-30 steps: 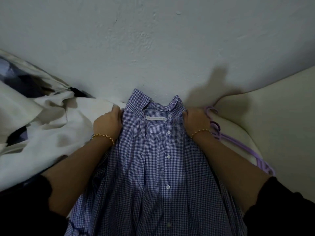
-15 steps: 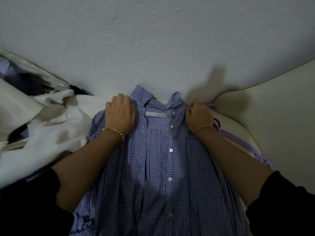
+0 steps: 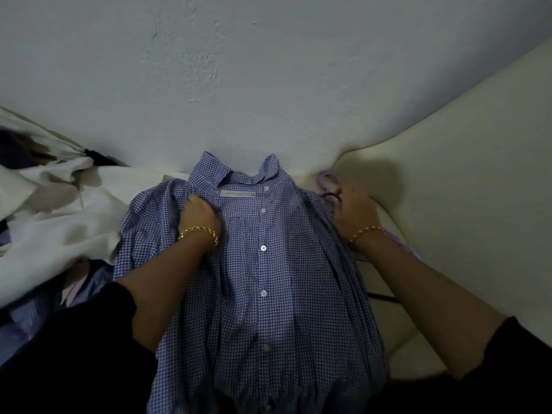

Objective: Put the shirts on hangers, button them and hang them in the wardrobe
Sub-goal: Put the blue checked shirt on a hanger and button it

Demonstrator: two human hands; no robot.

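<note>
A blue-and-white checked shirt (image 3: 268, 273) lies front up on the bed, collar toward the wall, several white buttons down its placket. My left hand (image 3: 198, 215) presses on the shirt just left of the collar, fingers bunched in the cloth. My right hand (image 3: 354, 212) rests at the shirt's right shoulder, fingers curled at the lilac plastic hangers (image 3: 328, 182) that poke out beside it. More of the lilac hangers runs on under my right forearm.
A heap of white and blue clothes (image 3: 59, 213) lies to the left. A pale wall (image 3: 268, 85) rises right behind the collar. A cream padded headboard (image 3: 463, 189) fills the right side. My dark sleeves cross the bottom corners.
The shirt's left shoulder has been spread out to the left. My left hand slid inward onto the cloth near the collar. My right hand shifted outward to the hangers.
</note>
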